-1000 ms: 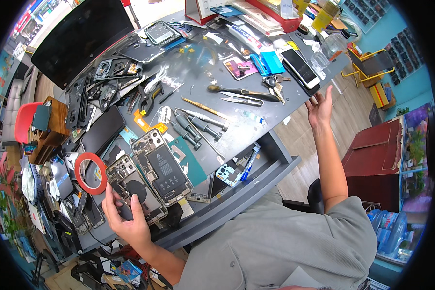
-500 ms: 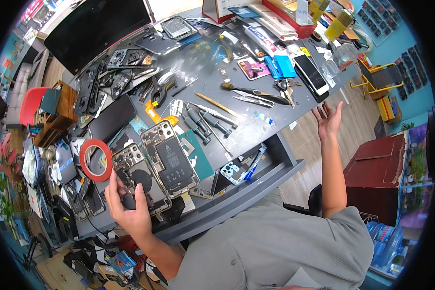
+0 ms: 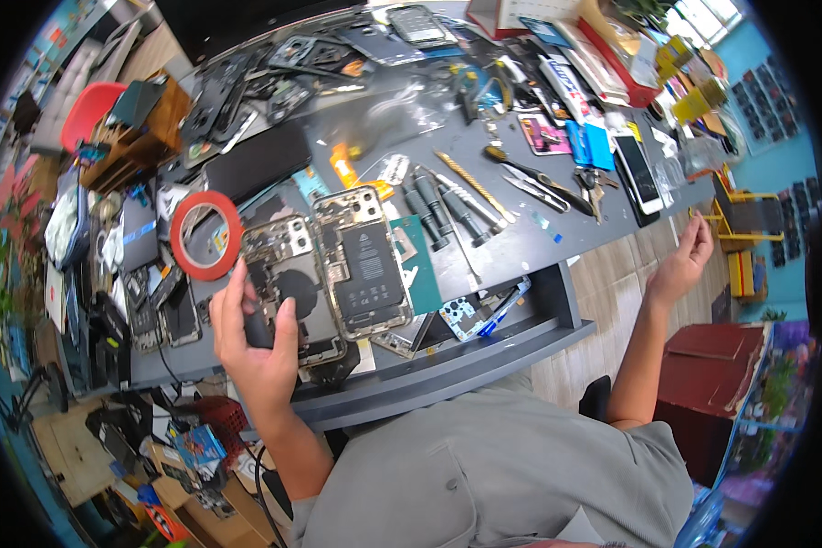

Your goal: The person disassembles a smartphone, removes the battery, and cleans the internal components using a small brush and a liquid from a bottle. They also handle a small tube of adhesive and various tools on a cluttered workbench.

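Observation:
My left hand [image 3: 258, 342] grips the lower left side of an opened phone housing [image 3: 292, 290], thumb in front and fingers along its edge. Close against it, to the right, is a second opened phone [image 3: 367, 265] with a black battery inside. A red tape ring [image 3: 185, 259] lies just beyond my left fingertips. My right hand [image 3: 680, 265] is raised off to the right, past the table's edge, with its fingers drawn together; nothing shows in them. The white-fronted phone [image 3: 642, 173] on the table is the thing nearest to it.
Screwdrivers [image 3: 447, 210], tweezers [image 3: 537, 190], a brush [image 3: 511, 163] and keys [image 3: 595, 187] lie across the table. An open drawer [image 3: 521, 340] juts out towards me, with phone parts in it. Dark phone frames [image 3: 219, 105] are heaped at the back left. A green mat [image 3: 420, 274] lies beside the second phone.
My right hand has gone from spread fingers to fingers drawn together and has moved outward. My left hand keeps its hold on the phone housing. The whole view has shifted and turned.

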Demonstrator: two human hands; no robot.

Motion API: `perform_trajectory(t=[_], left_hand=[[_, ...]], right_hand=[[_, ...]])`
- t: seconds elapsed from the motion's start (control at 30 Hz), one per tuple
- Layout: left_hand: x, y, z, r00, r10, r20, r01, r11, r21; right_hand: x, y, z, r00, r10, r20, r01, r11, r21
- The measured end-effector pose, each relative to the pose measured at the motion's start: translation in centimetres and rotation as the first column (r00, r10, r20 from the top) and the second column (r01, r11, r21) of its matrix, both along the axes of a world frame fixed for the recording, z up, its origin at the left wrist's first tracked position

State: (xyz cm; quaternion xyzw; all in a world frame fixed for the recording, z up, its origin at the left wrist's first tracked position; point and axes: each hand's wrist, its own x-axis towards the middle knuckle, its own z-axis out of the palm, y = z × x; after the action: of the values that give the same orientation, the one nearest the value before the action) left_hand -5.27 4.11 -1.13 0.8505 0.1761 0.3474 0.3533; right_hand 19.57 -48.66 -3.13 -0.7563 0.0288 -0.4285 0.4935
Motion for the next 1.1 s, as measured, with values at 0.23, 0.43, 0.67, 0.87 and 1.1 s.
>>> perform_trajectory(t=[0.23, 0.43, 0.67, 0.87, 1.1], left_hand=[[-0.1, 0.6, 0.1, 0.999, -0.025, 0.039, 0.023, 0.999, 0.049], [-0.4, 1.0, 0.2, 0.998, -0.046, 0.043, 0.043, 0.996, 0.072], [-0.1, 1.2, 0.1, 0.995, -0.049, 0.087, 0.042, 0.996, 0.081], [-0.1, 1.2, 0.2, 0.992, -0.061, 0.109, 0.053, 0.996, 0.076], [-0.2, 1.4, 0.2, 0.993, -0.061, 0.104, 0.052, 0.995, 0.091]], right_hand=[[-2.9, 20.5, 11.1, 0.689, 0.709, -0.151, -0.670, 0.544, -0.505], [-4.6, 36.1, 11.5, 0.250, 0.930, -0.269, -0.740, 0.004, -0.672], [-5.7, 42.2, 9.2, 0.156, 0.938, -0.308, -0.651, -0.137, -0.746], [-5.8, 42.3, 9.0, 0.161, 0.937, -0.309, -0.680, -0.121, -0.723], [-6.2, 42.5, 9.0, 0.167, 0.935, -0.313, -0.719, -0.102, -0.688]])
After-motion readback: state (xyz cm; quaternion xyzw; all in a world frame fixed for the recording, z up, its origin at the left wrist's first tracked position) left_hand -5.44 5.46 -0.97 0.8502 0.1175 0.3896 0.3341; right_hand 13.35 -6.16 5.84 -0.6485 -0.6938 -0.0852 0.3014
